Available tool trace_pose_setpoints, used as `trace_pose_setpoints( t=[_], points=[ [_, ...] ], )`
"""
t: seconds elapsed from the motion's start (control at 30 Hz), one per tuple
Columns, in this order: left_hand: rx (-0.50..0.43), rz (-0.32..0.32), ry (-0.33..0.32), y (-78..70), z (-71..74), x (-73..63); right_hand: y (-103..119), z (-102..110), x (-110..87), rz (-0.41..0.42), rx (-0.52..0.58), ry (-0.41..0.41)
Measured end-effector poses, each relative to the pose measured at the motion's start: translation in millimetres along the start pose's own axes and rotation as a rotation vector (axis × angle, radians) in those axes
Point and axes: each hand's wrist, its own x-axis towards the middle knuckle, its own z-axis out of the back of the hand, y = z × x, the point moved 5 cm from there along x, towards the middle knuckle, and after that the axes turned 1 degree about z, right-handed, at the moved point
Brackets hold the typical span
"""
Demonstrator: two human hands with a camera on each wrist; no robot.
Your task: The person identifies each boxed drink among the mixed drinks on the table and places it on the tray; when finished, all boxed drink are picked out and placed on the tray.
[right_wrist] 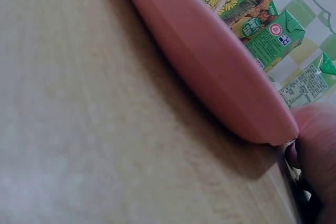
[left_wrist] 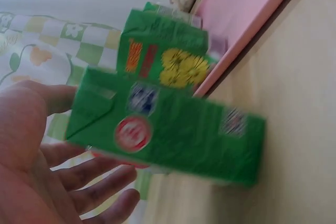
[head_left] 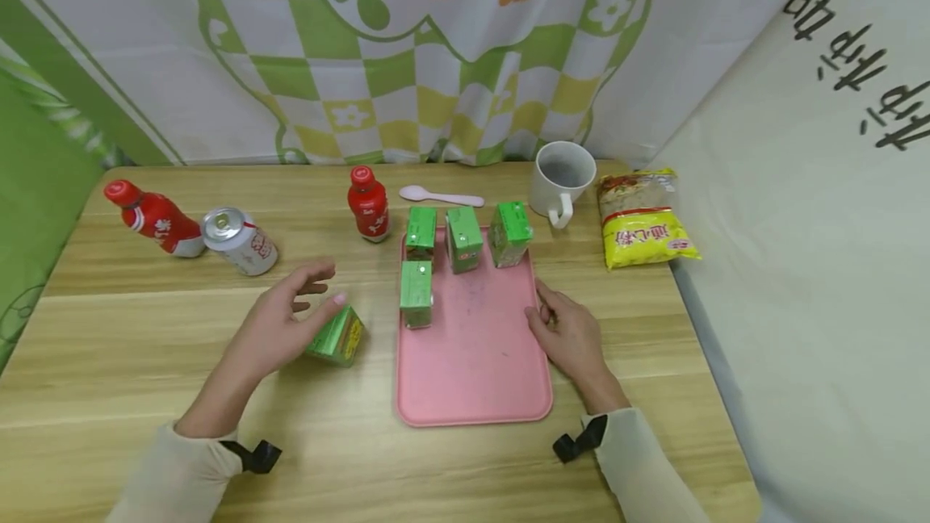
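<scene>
My left hand [head_left: 283,317] is spread around a green drink carton [head_left: 340,339] left of the tray. In the left wrist view the carton [left_wrist: 168,124] sits between the thumb and the relaxed fingers, which are not closed on it. At the right side of the pink tray [head_left: 479,361], my right hand [head_left: 570,333] pinches the rim, its thumb above and fingers at the edge. On the tray stand several green cartons: one nearer carton [head_left: 416,294] at the left edge, and a far row with a left carton [head_left: 421,232], a middle carton [head_left: 464,239] and a right carton [head_left: 511,234].
Left of the tray are a tilted red bottle [head_left: 156,220], a silver can [head_left: 241,242] and an upright red bottle [head_left: 368,204]. A pale spoon [head_left: 441,196] lies behind it. A white mug [head_left: 561,180] and a yellow food packet [head_left: 643,220] are at the back right.
</scene>
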Motion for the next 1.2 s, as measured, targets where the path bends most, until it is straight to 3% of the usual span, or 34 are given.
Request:
trace_pose_setpoints(
  t=[0.13,0.33,0.63,0.83,1.0,1.2],
  points=[
    [-0.001,0.014,-0.042,3.0,-15.3,-11.9,-0.4,-1.1,-0.1,-0.002,0.005,-0.002],
    [0.104,0.062,-0.129,7.9,-33.1,-29.9,0.7,-0.8,0.6,0.008,0.004,-0.013],
    [0.187,0.121,-0.261,6.6,-40.0,-40.4,2.6,1.2,1.2,0.001,0.012,-0.025],
    [0.221,0.137,-0.289,4.1,-37.8,-41.0,2.8,0.9,1.1,-0.006,0.01,-0.016],
    [0.211,0.144,-0.26,3.0,-35.3,-39.1,2.5,0.9,0.7,0.003,0.003,-0.017],
    [0.19,0.094,-0.247,-0.5,-25.9,-38.5,2.1,0.8,0.8,0.007,0.006,-0.018]
  ],
)
